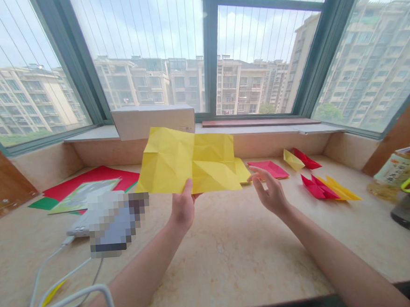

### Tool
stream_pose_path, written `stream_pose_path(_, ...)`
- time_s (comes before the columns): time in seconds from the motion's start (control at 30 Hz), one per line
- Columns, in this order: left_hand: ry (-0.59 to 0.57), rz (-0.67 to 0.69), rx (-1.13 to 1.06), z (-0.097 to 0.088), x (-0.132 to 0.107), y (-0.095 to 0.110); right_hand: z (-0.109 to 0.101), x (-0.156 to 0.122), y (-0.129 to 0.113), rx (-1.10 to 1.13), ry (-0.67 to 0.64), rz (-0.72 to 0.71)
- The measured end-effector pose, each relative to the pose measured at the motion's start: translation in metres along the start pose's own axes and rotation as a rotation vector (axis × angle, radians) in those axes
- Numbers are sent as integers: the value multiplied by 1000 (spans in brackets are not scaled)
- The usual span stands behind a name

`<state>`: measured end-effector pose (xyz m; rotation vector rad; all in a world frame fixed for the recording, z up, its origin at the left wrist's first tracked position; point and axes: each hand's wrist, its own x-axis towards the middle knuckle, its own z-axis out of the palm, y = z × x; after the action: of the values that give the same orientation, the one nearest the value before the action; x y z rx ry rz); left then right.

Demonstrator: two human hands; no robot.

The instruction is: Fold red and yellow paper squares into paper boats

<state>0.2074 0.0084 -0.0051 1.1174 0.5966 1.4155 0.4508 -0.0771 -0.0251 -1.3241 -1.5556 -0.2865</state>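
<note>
My left hand (182, 206) pinches the lower edge of a creased yellow paper sheet (187, 159) and holds it up over the marble sill. My right hand (270, 191) hovers just right of the sheet, fingers spread and empty, not touching it. Behind the sheet lies another yellow piece (241, 169). A pink folded paper (267, 169) lies beyond my right hand.
Folded red and yellow paper boats (325, 188) and two more folded shapes (300, 159) sit at right. Red and green paper sheets (91, 182) lie at left beside a white device with cables (86, 218). A white box (153, 120) stands on the ledge. Bottles (403, 172) stand far right.
</note>
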Motion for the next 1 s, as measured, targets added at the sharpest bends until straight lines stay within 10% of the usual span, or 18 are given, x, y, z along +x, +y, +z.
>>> stream_pose_path(0.33, -148, -182, 267, -6, -1, -5, -24, 18, 10, -243, 315, 116)
stream_pose_path(0.47, -331, -221, 312, -8, -2, -2, -29, 20, 12, -349, 244, 180)
stream_pose_path(0.73, -585, -378, 200, -4, -9, 4, -24, 17, 7, 412, -298, 569)
stream_pose_path(1.0, -464, -379, -56, -4, -6, 3, -19, 18, -2, 883, -118, 810)
